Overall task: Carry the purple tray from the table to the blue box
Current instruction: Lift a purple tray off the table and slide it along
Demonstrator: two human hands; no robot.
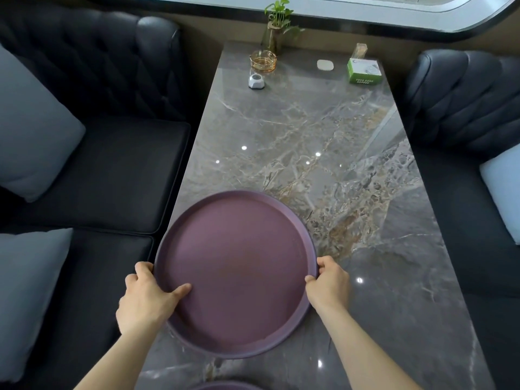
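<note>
A round purple tray point(239, 266) lies over the near left part of a grey marble table point(365, 220), its left rim reaching past the table edge. My left hand point(146, 296) grips the tray's left rim, thumb resting inside on the tray floor. My right hand point(327, 282) holds the right rim with fingers curled over its edge. Nothing lies in the tray. No blue box is in view. The rim of a second purple tray point(228, 386) peeks in at the bottom edge.
At the table's far end stand a plant in a vase point(277, 26), an amber glass ashtray point(263, 61), a small white call button point(256, 81), a white pad point(325, 65) and a green tissue box point(364, 71). Dark sofas with grey cushions point(31, 122) flank the table.
</note>
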